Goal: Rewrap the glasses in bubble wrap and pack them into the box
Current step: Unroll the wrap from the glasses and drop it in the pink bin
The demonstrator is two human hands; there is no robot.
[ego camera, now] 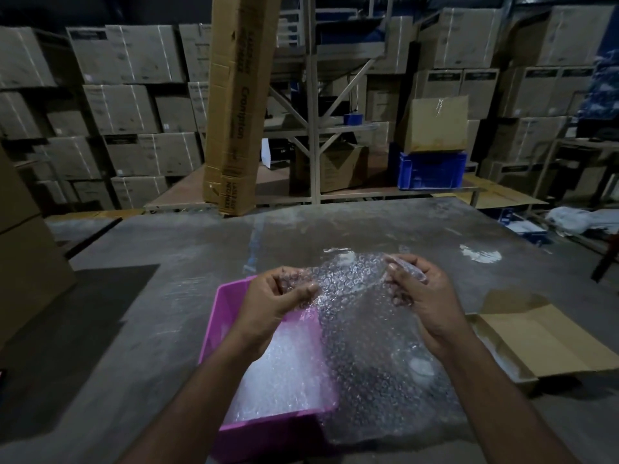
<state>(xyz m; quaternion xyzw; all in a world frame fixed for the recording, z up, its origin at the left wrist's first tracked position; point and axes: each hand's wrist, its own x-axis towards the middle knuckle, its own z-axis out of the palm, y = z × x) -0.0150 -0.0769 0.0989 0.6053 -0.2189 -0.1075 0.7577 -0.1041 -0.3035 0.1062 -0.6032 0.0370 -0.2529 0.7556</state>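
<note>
Clear, glossy plastic bubble wrap catches the light over a smooth pink plastic bin, set on a dull, scuffed grey tabletop beside a matt brown cardboard box.

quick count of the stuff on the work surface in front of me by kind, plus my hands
bubble wrap sheet held up: 1
pink tray with more bubble wrap inside: 1
open cardboard box: 1
hands, left hand and right hand, each with a grip on the sheet: 2
total: 5
</note>
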